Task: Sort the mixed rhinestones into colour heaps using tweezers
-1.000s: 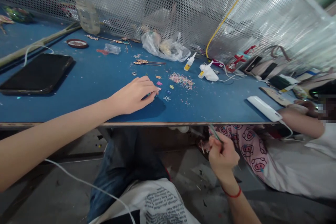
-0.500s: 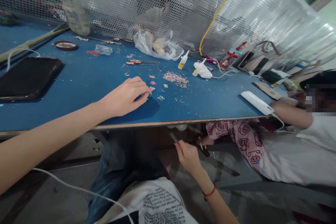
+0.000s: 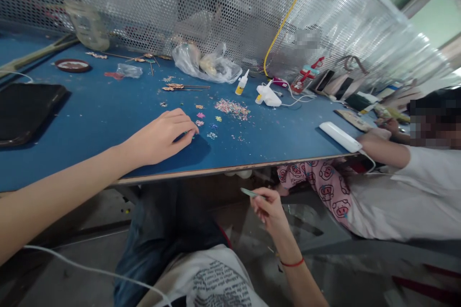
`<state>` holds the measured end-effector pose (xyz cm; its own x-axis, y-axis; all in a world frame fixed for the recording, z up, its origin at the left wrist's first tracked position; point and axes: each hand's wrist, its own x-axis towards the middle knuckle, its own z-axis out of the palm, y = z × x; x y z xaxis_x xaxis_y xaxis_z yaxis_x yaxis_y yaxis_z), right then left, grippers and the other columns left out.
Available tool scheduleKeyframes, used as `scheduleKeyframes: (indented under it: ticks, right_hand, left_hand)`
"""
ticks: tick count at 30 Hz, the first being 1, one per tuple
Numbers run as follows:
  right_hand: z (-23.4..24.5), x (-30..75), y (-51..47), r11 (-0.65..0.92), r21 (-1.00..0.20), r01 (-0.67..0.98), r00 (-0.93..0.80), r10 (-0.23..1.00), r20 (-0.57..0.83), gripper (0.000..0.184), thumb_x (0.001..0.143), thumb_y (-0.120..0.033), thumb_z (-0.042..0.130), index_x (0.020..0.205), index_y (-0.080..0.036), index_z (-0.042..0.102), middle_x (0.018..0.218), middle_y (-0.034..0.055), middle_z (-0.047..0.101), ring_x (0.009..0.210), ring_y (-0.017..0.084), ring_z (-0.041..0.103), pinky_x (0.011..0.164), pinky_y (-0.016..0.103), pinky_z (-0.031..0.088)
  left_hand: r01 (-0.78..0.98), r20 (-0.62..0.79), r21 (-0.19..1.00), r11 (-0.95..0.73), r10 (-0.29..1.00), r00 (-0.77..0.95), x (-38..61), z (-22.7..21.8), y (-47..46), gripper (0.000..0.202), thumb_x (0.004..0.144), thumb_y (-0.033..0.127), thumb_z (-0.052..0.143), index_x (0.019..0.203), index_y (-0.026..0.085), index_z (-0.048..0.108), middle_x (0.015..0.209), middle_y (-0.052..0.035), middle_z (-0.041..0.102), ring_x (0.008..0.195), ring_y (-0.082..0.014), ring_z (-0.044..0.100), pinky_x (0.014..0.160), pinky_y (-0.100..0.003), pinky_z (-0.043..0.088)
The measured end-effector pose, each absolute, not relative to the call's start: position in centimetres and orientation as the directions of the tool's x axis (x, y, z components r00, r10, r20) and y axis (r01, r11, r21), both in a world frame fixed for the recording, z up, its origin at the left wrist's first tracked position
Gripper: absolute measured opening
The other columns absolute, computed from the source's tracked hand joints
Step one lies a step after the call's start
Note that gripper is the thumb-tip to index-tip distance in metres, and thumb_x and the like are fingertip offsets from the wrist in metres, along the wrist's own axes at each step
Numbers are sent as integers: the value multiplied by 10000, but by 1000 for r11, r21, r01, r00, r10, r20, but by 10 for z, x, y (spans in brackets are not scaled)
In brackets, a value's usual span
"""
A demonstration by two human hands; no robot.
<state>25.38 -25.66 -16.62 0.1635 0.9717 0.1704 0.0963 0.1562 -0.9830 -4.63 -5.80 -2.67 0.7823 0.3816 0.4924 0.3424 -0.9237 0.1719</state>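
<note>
My left hand (image 3: pixel 163 136) rests on the blue table, its thumb and fingertips drawn together. A speck of green shows by the fingertips; what they hold, if anything, is hidden. Small flower-shaped bead clusters lie just beyond them, among them a pink one (image 3: pixel 200 115), a yellow-green one (image 3: pixel 218 119) and a pale one (image 3: pixel 212 135). Further back is a loose pile of tiny multicoloured beads (image 3: pixel 232 109). Below the table edge, my right hand (image 3: pixel 268 206) is closed around a slim grey-green tool (image 3: pixel 248 193), its end pointing left. Its kind is not clear.
Behind the beads are metal hairpins (image 3: pixel 176 87), a clear plastic bag (image 3: pixel 216 64), a glue bottle (image 3: pixel 242 82) and a white device (image 3: pixel 268 95) with a cable. A dark tablet (image 3: pixel 30 112) lies left. A co-worker's arm (image 3: pixel 385 148) is at right, beside a white bar (image 3: pixel 340 136).
My right hand has turned and moved slightly right, so the slim tool now lies flatter. My left hand keeps its place by the clusters. The whole view has shifted a little.
</note>
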Motion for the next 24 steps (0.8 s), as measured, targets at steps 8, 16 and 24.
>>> scheduleKeyframes:
  ticks: [8, 16, 24]
  right_hand:
    - [-117, 266, -238, 278, -948, -155, 289, 930, 226, 374, 772, -488, 871, 741, -199, 636, 617, -49, 437, 465, 51, 318, 341, 149, 171]
    - [-79, 264, -221, 388, -907, -163, 343, 884, 317, 405, 1007, -489, 620, 757, -231, 433, 510, -110, 298, 360, 44, 221, 328, 126, 238]
    - [-66, 273, -199, 426, -890, 166, 300, 838, 457, 402, 952, -484, 700, 720, -218, 509, 482, -76, 489, 319, 54, 389, 313, 162, 250]
  left_hand:
    - [397, 418, 204, -895, 446, 791, -44, -22, -63, 388, 1072, 276, 365, 1080, 122, 721, 1065, -109, 737, 1063, -239, 599, 1016, -413, 487]
    - [372, 471, 193, -908, 419, 776, -44, -28, -58, 407, 1056, 314, 369, 1040, 146, 740, 1022, -95, 744, 1032, -244, 626, 990, -405, 506]
    - [351, 487, 195, -916, 401, 776, -44, -28, -59, 407, 1056, 299, 375, 1033, 129, 744, 1007, -108, 746, 1022, -247, 629, 978, -405, 512]
